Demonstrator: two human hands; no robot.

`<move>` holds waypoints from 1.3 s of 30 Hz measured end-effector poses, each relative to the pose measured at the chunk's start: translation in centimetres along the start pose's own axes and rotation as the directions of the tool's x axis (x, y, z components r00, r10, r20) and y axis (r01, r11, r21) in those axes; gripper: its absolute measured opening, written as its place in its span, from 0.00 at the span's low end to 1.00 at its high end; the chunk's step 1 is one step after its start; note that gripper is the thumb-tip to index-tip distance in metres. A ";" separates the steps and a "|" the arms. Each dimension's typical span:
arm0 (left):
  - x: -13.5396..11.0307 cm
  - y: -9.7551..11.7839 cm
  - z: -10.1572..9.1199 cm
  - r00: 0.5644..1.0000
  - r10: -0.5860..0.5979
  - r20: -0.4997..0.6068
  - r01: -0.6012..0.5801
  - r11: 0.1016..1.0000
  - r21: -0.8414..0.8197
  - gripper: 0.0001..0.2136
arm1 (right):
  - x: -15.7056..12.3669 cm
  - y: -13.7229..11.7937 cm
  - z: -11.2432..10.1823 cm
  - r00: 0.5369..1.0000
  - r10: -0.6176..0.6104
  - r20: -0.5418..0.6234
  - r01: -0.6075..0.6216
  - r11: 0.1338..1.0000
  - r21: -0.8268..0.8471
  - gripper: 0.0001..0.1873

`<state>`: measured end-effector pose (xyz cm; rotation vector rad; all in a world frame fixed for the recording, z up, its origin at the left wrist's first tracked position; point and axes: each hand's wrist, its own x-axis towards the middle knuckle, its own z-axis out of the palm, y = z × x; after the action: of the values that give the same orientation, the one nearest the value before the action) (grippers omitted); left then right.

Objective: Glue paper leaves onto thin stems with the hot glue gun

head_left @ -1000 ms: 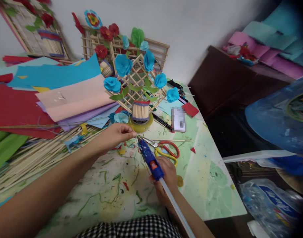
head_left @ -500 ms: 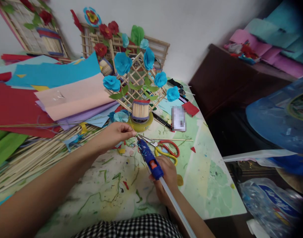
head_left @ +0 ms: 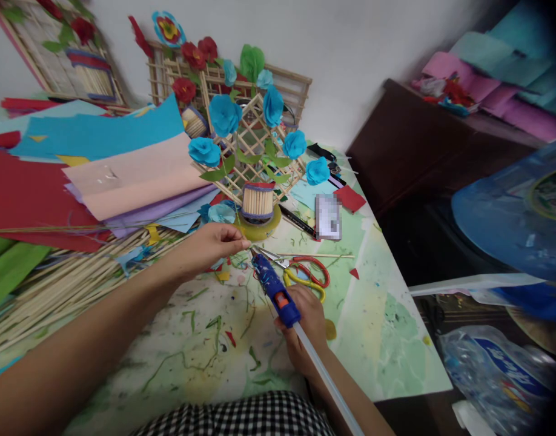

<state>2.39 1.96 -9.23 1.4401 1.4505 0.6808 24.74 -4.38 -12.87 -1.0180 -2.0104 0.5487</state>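
Note:
My right hand [head_left: 305,318] is wrapped round a blue glue gun [head_left: 275,287], with a long pale glue stick [head_left: 326,375] sticking out of its back. The gun's nozzle points up and left, close to the fingertips of my left hand [head_left: 226,240]. Those fingers are pinched together on something too small to make out. Scissors [head_left: 307,275] with red and yellow handles lie beside the gun, partly behind it. Just beyond my left hand stands a diamond lattice of thin sticks [head_left: 248,136] with blue paper flowers [head_left: 226,115], green leaves and a small stick basket [head_left: 258,201].
Coloured paper sheets [head_left: 137,175] and a pile of thin sticks [head_left: 73,281] cover the left of the table. A roll of yellow tape [head_left: 273,227], a black pen [head_left: 298,221] and a red paper piece [head_left: 350,198] lie behind the scissors. Scraps litter the tabletop [head_left: 391,339].
Hardly anything differs. Both hands and the glue gun keep nearly the same place, nozzle near the left fingertips.

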 end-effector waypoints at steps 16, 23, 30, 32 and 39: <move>0.0 0.2 0.0 1.000 -0.017 0.011 0.017 1.000 -0.025 0.15 | 0.0 0.2 -0.1 1.000 0.008 -0.014 -0.008 1.000 0.000 0.20; 0.1 0.2 -0.2 1.000 -0.029 0.007 0.029 0.999 -0.030 0.14 | -0.2 0.4 -0.2 1.000 0.011 -0.008 -0.011 1.000 -0.009 0.19; 0.0 0.3 -0.5 0.999 -0.032 0.009 0.032 0.998 -0.047 0.13 | -0.3 0.7 -0.4 1.000 0.008 -0.015 -0.008 1.000 -0.002 0.17; 0.0 0.5 -0.6 1.000 -0.023 -0.003 0.023 0.998 -0.052 0.12 | -0.3 0.7 -0.4 1.000 0.021 -0.014 -0.021 1.000 -0.010 0.16; -0.2 0.6 -0.8 1.000 0.001 -0.003 -0.002 0.998 -0.056 0.13 | -0.2 0.9 -0.6 0.999 0.051 -0.015 -0.051 0.998 -0.039 0.15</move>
<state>1.92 2.06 -8.39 1.3982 1.4218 0.7187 25.71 -4.05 -13.24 -1.0965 -1.9948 0.5296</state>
